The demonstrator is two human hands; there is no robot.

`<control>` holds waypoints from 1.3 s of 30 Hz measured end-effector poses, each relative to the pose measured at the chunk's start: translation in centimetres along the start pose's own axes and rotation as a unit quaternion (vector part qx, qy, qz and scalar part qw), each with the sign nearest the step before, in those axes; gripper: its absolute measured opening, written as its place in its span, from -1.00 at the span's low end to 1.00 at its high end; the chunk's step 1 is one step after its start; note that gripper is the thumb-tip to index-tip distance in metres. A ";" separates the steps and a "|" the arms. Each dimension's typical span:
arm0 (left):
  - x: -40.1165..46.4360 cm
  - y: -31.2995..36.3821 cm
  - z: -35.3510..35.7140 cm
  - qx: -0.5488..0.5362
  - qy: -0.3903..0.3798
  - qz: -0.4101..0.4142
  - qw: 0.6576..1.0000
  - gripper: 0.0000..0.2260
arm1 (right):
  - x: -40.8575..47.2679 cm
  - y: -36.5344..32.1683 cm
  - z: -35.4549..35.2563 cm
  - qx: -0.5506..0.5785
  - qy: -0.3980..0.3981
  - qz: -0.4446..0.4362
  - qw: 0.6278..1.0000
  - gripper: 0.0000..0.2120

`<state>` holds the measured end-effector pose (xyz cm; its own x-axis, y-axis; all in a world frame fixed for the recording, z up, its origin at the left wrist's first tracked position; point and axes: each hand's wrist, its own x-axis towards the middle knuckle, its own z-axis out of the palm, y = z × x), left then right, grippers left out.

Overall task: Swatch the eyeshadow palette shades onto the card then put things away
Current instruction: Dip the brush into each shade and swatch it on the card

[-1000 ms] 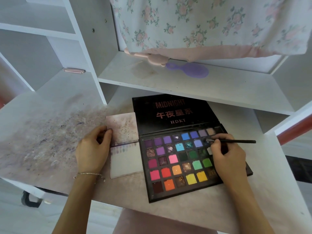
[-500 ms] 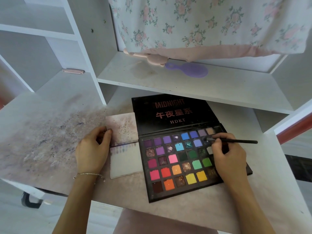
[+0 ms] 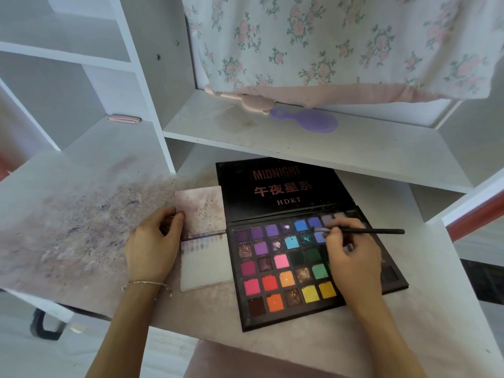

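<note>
An open black eyeshadow palette (image 3: pixel 275 320) with many coloured pans lies on the desk, its lid (image 3: pixel 278 186) flat behind it. Left of it lies a folded white card (image 3: pixel 204 268) with a row of faint swatches near its fold. My right hand (image 3: pixel 351 257) pinches a thin black brush (image 3: pixel 365 230); its tip sits over the blue pans in the upper rows. My left hand (image 3: pixel 152 244) rests at the card's left edge with the thumb on the card's stained upper half (image 3: pixel 201 208).
The desk (image 3: pixel 81 227) is stained with purple powder on the left. A shelf (image 3: pixel 300 148) overhangs the palette lid; a purple hairbrush (image 3: pixel 313 121) and a pink clip (image 3: pixel 245 99) lie on it under floral cloth (image 3: pixel 327 45). A pink bar (image 3: pixel 122 118) lies at the back left.
The brush tip has shifted left across the top pans, from the right end toward the blue shades. My left hand stays at the card.
</note>
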<state>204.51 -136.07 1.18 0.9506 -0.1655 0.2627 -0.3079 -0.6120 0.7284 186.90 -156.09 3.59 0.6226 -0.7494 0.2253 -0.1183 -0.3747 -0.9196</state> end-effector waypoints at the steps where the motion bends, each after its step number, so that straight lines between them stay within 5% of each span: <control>1: 0.0 0.0 0.0 -0.001 0.001 -0.002 1.000 -0.87 | -0.2 -0.4 0.6 0.010 -0.019 0.001 1.000 -0.68; 14: 0.0 0.1 -0.2 0.001 0.004 -0.012 1.000 -0.89 | -1.4 -3.7 8.7 0.037 -0.186 -0.028 0.981 -0.83; 39: 0.1 -0.1 -0.1 0.000 0.002 -0.013 1.000 -0.89 | -1.3 -3.2 9.9 -0.013 -0.248 -0.032 0.968 -0.78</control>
<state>204.60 -135.98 1.15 0.9583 -0.1462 0.2456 -0.2825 -0.6161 0.7353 194.11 -148.55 3.04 0.9234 -0.3723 0.0931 -0.0826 -0.4299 -0.8991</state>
